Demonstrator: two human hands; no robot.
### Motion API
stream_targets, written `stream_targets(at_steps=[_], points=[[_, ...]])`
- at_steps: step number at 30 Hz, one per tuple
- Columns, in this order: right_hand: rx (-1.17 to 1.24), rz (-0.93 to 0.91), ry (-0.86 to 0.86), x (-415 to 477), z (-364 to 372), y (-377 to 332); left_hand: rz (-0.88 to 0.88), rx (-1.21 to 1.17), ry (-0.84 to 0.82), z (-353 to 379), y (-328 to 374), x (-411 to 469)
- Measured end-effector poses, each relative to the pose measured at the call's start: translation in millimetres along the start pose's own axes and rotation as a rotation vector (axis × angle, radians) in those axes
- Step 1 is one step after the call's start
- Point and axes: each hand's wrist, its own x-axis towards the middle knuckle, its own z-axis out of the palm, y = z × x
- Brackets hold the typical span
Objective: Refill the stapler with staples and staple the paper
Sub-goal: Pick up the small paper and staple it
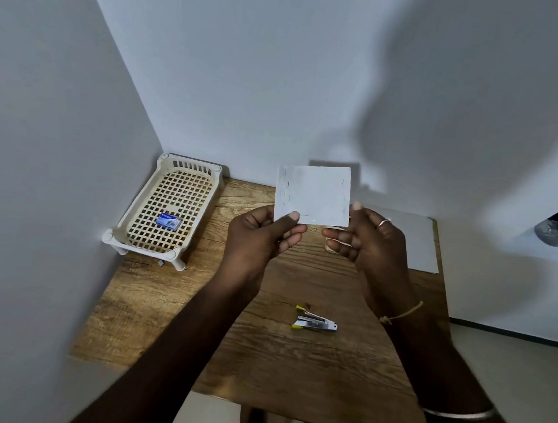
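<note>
Above wooden table (288, 367), paper (313, 194) in both hands' grip, stapler (316, 322) below.

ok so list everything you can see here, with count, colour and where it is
paper square: one, white, staples along its edges, held up above the table
stapler: one, silver with yellow tips, lying open on the table near the middle
staple box: one, blue, inside the tray
tray: one, cream plastic lattice, far left corner of the table by the wall
paper sheet: one, white, flat at the table's far right
table: one, brown wood grain
left hand: pinches the square's lower left corner
right hand: ring on a finger, grip on the square's lower right corner
</note>
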Motion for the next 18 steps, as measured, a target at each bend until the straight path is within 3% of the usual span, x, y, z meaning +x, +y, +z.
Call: stream_targets(at_steps=[1,3,5,8,11,18], points=[[-0.110,-0.025,0.036,0.5,-4.3,7.3,-0.002,-0.001,0.010,-0.9,0.1,0.2],[-0.550,-0.131,0.072,-2.2,-19.4,31.8,-0.016,-0.012,0.028,-3.0,-0.1,0.3],[-1.014,-0.082,-0.106,-12.9,-35.5,63.0,-0.033,-0.025,0.043,-4.8,-1.1,0.0],[-1.433,0.098,-0.443,-35.2,-53.1,107.5,-0.046,-0.034,0.061,-7.9,-3.4,-0.6],[-1.596,0.036,-0.512,-50.0,-58.4,137.7,-0.056,-0.044,0.063,-10.1,-5.5,-1.0],[-1.629,-0.116,-0.403,-49.3,-52.7,159.2,-0.087,-0.071,0.048,-10.9,-6.5,-2.7]])
